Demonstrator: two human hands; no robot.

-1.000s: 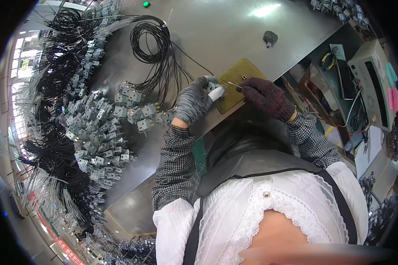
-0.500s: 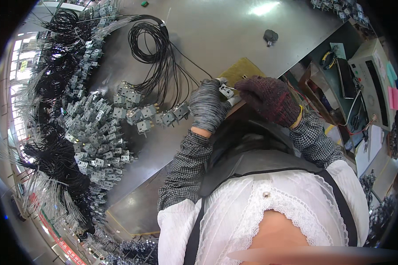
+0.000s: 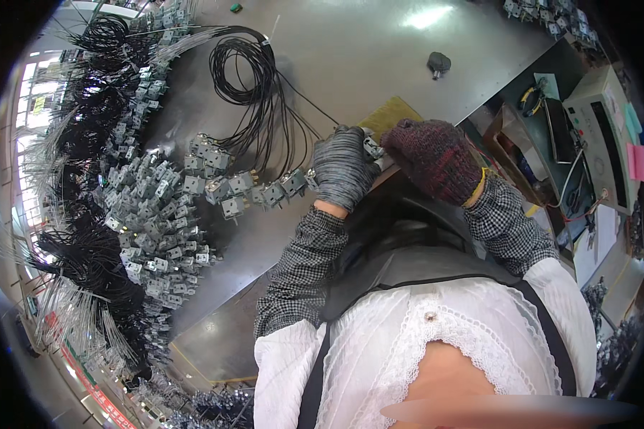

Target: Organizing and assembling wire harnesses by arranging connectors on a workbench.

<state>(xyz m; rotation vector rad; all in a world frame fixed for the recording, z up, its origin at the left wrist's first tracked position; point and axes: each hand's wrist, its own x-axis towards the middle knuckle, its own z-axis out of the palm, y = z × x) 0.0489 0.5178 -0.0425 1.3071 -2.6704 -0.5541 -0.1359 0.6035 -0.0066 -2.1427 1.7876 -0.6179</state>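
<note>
A small grey metal component (image 3: 373,148) is held between the two gloved hands at the near edge of the grey counter (image 3: 379,57), just in front of the body. The left hand (image 3: 342,171), in a grey knit glove, is closed around the component from its 8 o'clock side; the fingers are curled tight, and only the top of the piece is seen past them. The right hand (image 3: 431,159), in a dark red knit glove, is set against the same piece from its 3 o'clock side, fingertips pinched down on or just beside it; whether a tool is held there cannot be told. The two hands are touching or nearly so, with the component between them, so neither is clearly nearer. A yellow pad (image 3: 390,114) lies on the counter just beyond the component, toward 12 o'clock. Black wires (image 3: 265,93) are seen running off from the left hand toward 10 o'clock, to a coil lying farther out on the counter. A row of like components (image 3: 254,189) trails from the left hand toward 9 o'clock, its long axis roughly level across the view. A large heap of wired components (image 3: 147,214) lies well apart, farther toward 9 o'clock.
</note>
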